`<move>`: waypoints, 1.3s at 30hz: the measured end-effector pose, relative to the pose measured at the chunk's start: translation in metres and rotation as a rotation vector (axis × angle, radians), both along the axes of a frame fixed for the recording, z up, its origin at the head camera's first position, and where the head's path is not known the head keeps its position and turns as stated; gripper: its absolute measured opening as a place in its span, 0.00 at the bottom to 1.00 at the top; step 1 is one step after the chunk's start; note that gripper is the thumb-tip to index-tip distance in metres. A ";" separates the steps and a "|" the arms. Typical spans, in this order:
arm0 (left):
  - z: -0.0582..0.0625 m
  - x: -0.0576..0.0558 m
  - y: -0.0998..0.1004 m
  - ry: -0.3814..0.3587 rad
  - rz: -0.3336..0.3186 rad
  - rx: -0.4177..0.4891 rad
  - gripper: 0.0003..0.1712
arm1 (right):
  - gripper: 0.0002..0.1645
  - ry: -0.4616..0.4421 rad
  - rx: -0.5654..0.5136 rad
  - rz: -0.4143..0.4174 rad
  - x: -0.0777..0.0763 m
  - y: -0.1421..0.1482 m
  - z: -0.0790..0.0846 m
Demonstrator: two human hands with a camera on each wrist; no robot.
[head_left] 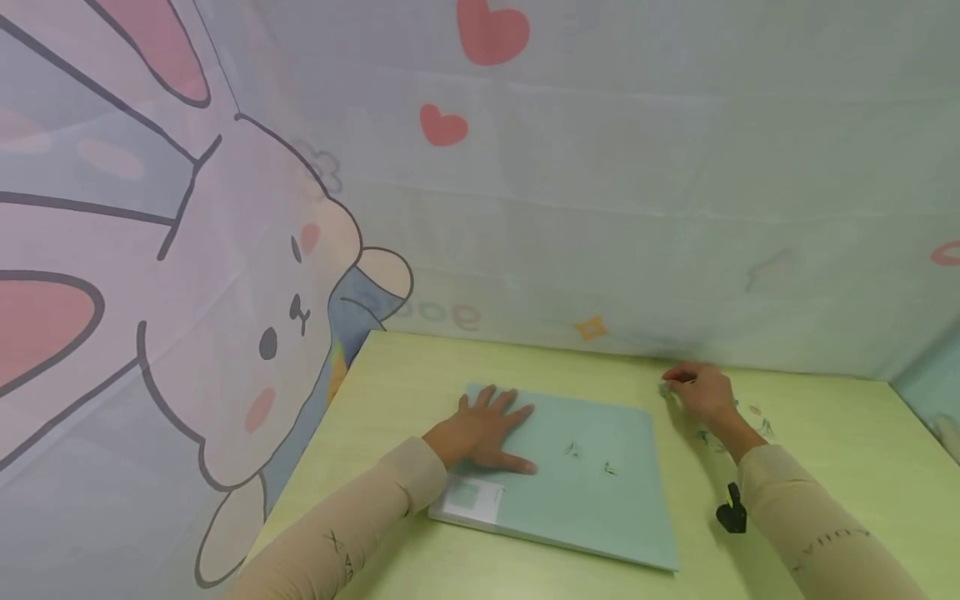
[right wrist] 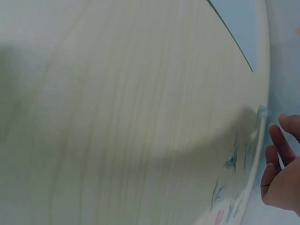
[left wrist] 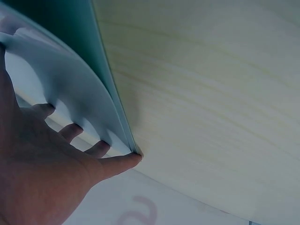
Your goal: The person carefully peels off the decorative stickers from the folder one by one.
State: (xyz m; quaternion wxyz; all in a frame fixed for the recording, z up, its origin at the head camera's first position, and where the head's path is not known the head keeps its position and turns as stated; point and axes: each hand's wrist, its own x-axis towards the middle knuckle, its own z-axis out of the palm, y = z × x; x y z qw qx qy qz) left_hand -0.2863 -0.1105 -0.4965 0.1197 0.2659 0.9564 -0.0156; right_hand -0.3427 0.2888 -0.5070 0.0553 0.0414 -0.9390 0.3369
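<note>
A pale mint-green album or folder (head_left: 600,517) lies on the table, with a white label (head_left: 472,500) at its near left corner and two small leafy plant stickers (head_left: 573,450) on its cover. My left hand (head_left: 483,429) rests on the album's left part, fingers spread; in the left wrist view its fingertips lie along the album's pale surface (left wrist: 70,70). Beyond the album's far right corner, my right hand (head_left: 701,392) pinches a small, see-through greenish sticker (head_left: 665,389) between thumb and finger. The right wrist view shows those fingers near the table's far edge.
Several loose plant stickers (head_left: 763,427) lie on the table beside and under the right wrist. A small black object (head_left: 732,510) shows beside the right sleeve. A printed cloth (head_left: 637,208) with hearts and a rabbit hangs behind the light wood-grain table (head_left: 847,450).
</note>
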 end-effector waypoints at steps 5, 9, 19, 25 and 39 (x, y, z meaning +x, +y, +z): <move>0.000 0.000 0.001 -0.004 -0.001 -0.007 0.62 | 0.18 0.019 0.027 0.004 0.000 0.003 0.001; 0.002 0.001 0.001 -0.006 0.004 -0.013 0.62 | 0.19 0.043 0.008 0.019 0.000 0.001 0.001; 0.005 0.003 0.000 -0.017 0.003 -0.005 0.61 | 0.19 0.032 -0.111 0.122 0.014 -0.028 0.005; 0.003 0.002 0.000 -0.024 -0.002 0.014 0.60 | 0.18 -0.028 -0.175 0.237 0.024 -0.048 0.001; 0.007 -0.023 -0.016 -0.047 -0.051 0.036 0.58 | 0.19 -0.117 -0.185 0.536 0.041 -0.095 -0.003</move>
